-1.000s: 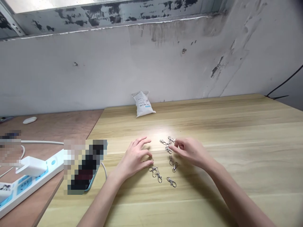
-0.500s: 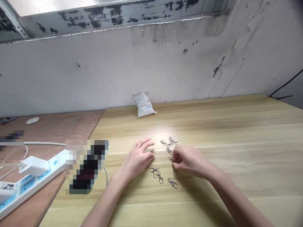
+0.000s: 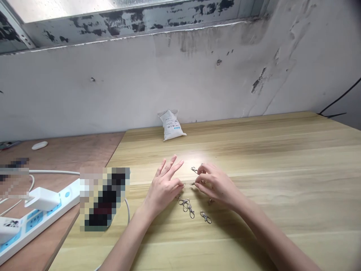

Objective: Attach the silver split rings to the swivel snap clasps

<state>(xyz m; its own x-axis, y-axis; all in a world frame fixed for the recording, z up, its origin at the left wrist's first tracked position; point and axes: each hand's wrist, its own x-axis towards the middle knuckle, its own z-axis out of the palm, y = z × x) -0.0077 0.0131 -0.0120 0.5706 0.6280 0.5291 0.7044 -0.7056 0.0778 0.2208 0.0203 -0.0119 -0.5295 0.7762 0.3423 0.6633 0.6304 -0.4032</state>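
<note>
My left hand (image 3: 163, 188) has its thumb and index finger pinched at a small metal ring (image 3: 184, 184), the other fingers spread upward. Facing it, my right hand (image 3: 214, 182) pinches a silver swivel clasp (image 3: 193, 184) between thumb and fingertips. A narrow gap separates the ring from the clasp. Just below my left hand lie more clasps with rings (image 3: 184, 202), and one clasp (image 3: 205, 217) rests apart, nearer to me. Another clasp (image 3: 194, 169) shows beyond my right fingertips. My right hand partly hides the other clasps around it.
A white plastic packet (image 3: 171, 126) stands by the wall at the back of the wooden table (image 3: 267, 150). On the left are a power strip (image 3: 34, 222) with a white plug (image 3: 43, 198), cables, and a blurred-out dark object (image 3: 105, 199).
My right hand has moved left and slightly away from me, bringing a clasp close to my left fingertips. My left fingers have spread and lifted a little.
</note>
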